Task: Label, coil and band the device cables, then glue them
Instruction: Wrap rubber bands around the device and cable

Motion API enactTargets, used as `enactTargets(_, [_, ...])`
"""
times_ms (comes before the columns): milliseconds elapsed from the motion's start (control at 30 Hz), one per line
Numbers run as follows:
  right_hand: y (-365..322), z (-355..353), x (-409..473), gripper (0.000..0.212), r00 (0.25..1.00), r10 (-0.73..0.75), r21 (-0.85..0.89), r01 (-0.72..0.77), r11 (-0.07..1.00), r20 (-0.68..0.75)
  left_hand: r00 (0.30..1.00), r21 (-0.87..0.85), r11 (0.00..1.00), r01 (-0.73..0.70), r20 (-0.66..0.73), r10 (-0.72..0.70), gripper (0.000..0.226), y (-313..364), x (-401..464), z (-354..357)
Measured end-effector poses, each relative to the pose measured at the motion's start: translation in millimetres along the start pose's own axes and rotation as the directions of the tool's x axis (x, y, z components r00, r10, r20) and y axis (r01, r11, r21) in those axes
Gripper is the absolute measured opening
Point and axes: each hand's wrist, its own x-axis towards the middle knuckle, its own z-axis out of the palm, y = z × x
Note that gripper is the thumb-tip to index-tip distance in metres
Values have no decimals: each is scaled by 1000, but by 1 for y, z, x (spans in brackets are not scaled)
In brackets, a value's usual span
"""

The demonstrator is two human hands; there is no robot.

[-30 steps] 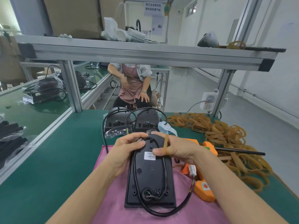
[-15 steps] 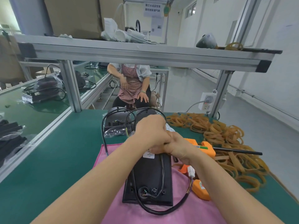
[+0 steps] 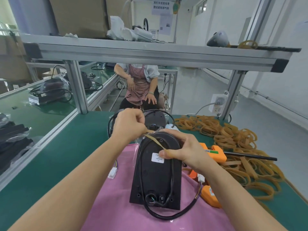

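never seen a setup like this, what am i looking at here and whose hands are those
This is one picture from a camera worn on a worker's head, looking down at their own two bare hands; no machine is involved. The left hand and right hand stretch a tan rubber band between them over the rounded top of a black device, whose black cable loops along its back. The device lies on a pink cloth on a green workbench. To the right are a pile of rubber bands and an orange glue gun. Another person sits beyond the bench.
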Motion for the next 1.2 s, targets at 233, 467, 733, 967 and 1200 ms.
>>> enactTargets(233, [12, 2, 1, 52, 995, -9, 95, 18, 995, -97, 947, -445, 840, 310, 62, -317, 45, -60, -32, 4])
enactTargets(467, [12, 2, 6, 52, 997, -10, 119, 19, 993, -75, 944, -609, 729, 313, 117, -308, 39, -54, -32, 25])
enactTargets(733, [24, 2, 10, 51, 993, 43, 85, -34, 996, -107, 771, -633, 568, 526, 636, -6, 66, -71, -84, 36])
enactTargets(967, [28, -5, -2, 28, 954, 108, 63, -94, 994, -279, 839, -755, 365, 545, 491, -235, 57, -74, -88, 42])
enactTargets(1200, [41, 1, -14, 19, 955, -141, -287, 63, 956, -260, 881, -797, 376, 472, 444, -165, 76, -73, -92, 45])
